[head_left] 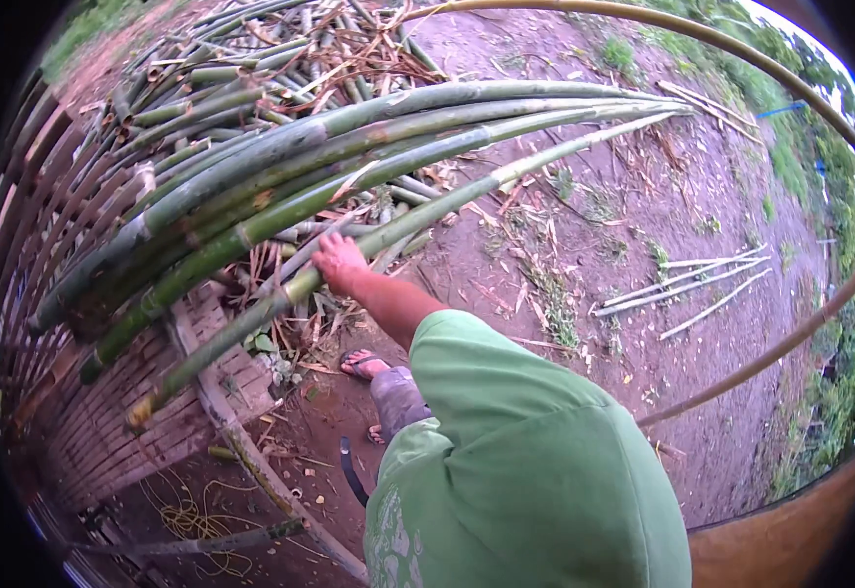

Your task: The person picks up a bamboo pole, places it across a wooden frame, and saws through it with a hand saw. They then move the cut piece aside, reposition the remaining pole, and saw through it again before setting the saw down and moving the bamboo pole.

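My right hand (340, 265) is closed over a long green bamboo pole (437, 208), its fingers bent across the top. This pole slants from a cut end at lower left to a far end at upper right. Just beyond it, several thicker bamboo poles (251, 227) lie side by side, roughly parallel. The near ends rest over a slatted bamboo structure (114, 421). My left hand is out of sight. A dark curved strip (352, 472) sticks out beside my green shirt; I cannot make out what it is.
A heap of cut bamboo (241, 88) lies behind the poles. Thin pale strips (682, 279) lie on the dirt to the right. A bamboo bar (261, 470) crosses near my sandalled feet (361, 365). Tangled yellow cord (187, 517) lies at lower left.
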`<move>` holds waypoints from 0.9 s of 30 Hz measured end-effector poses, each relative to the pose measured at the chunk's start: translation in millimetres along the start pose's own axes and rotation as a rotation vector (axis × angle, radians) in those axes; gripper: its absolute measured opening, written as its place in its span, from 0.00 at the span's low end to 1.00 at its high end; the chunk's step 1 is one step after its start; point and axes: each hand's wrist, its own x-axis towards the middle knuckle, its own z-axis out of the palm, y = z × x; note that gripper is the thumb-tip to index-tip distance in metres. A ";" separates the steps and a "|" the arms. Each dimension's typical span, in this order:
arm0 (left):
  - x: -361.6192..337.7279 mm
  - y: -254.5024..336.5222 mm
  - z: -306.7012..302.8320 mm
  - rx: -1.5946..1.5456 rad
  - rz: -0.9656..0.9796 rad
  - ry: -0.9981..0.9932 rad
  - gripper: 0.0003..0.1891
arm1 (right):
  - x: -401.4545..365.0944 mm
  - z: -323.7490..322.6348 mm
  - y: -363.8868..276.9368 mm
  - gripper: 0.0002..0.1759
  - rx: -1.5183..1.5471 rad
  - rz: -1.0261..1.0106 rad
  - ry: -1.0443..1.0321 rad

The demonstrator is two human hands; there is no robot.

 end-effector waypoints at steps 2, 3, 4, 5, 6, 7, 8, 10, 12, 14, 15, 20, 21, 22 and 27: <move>10.8 11.7 -4.4 0.038 0.024 -0.002 0.17 | -41.5 21.1 -4.0 0.12 0.083 0.032 -0.211; 13.9 14.6 -7.3 0.046 0.029 0.002 0.17 | -63.3 22.0 -5.6 0.11 0.061 0.007 -0.156; 16.8 18.3 -9.1 0.061 0.038 0.000 0.17 | -82.4 22.1 -6.4 0.10 0.040 -0.023 -0.104; 19.3 21.3 -9.9 0.068 0.043 0.002 0.17 | -89.4 27.8 -6.0 0.10 0.065 -0.031 -0.113; 21.2 22.9 -11.6 0.075 0.049 0.005 0.17 | -93.5 35.2 -3.8 0.10 0.088 -0.038 -0.119; 23.0 24.5 -12.3 0.082 0.058 0.002 0.17 | -100.4 42.2 -1.6 0.11 0.113 -0.043 -0.123; 25.3 26.3 -12.8 0.085 0.069 0.004 0.17 | -108.6 47.9 -0.1 0.10 0.109 -0.046 -0.147; 27.0 25.3 -14.9 0.086 0.081 0.005 0.17 | -118.7 57.6 -1.5 0.10 0.096 -0.068 -0.190; 26.7 17.9 -17.4 0.077 0.092 0.013 0.17 | -133.5 50.9 5.3 0.11 0.050 -0.144 -0.307; 18.0 -3.9 -19.9 0.043 0.083 0.026 0.18 | -151.3 66.4 9.7 0.14 0.023 -0.181 -0.394; 5.2 -22.5 -18.0 0.011 0.055 0.037 0.18 | -161.7 70.5 13.6 0.15 0.038 -0.164 -0.411; -86.1 -115.7 17.9 -0.173 -0.167 0.049 0.18 | -160.7 47.9 -1.6 0.16 -0.044 -0.154 -0.653; -95.5 -123.9 26.9 -0.225 -0.190 0.030 0.18 | -164.3 47.5 -6.8 0.17 -0.077 -0.180 -0.627; -99.9 -132.6 36.0 -0.291 -0.195 0.006 0.17 | -166.1 46.6 -12.0 0.20 -0.128 -0.155 -0.686; -120.4 -169.5 100.0 -0.464 -0.259 0.016 0.17 | -180.4 34.2 -108.9 0.25 -0.199 -0.278 -0.775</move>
